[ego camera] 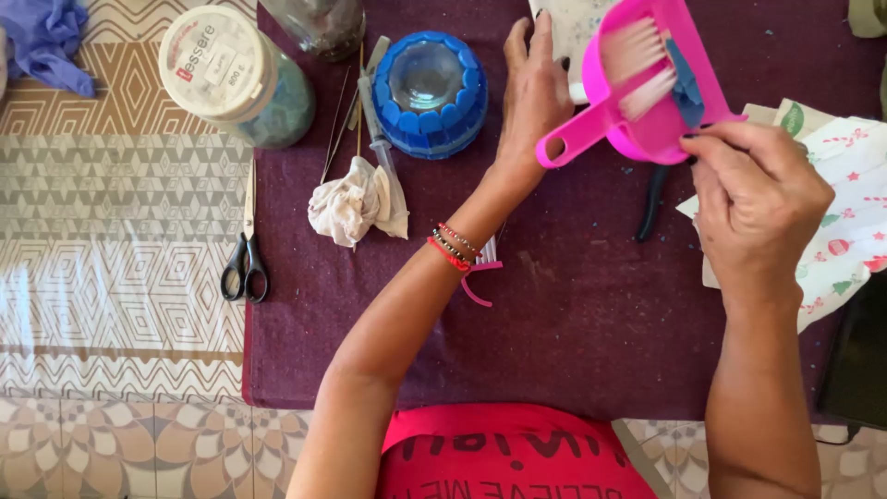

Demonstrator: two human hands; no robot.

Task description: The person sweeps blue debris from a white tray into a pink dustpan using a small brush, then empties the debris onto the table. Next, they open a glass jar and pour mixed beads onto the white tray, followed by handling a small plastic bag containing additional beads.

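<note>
Pink plastic dustpan with a small brush in it hangs above the maroon bench; I see my right hand in a narrow grip pinching its near edge, while my left hand, fingers straight and holding nothing, lies flat beside a blue ribbed lid

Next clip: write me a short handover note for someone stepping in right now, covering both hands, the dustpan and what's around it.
Left hand: flat on a white speckled piece, holding nothing.
Right hand: at the pink dustpan, apparently gripping its edge; small brush lies inside.
Nearby: blue round lid, crumpled rag, scissors, black-handled tool.
Done: cannot tell.
Left: small specks remain on the purple cloth.
</note>
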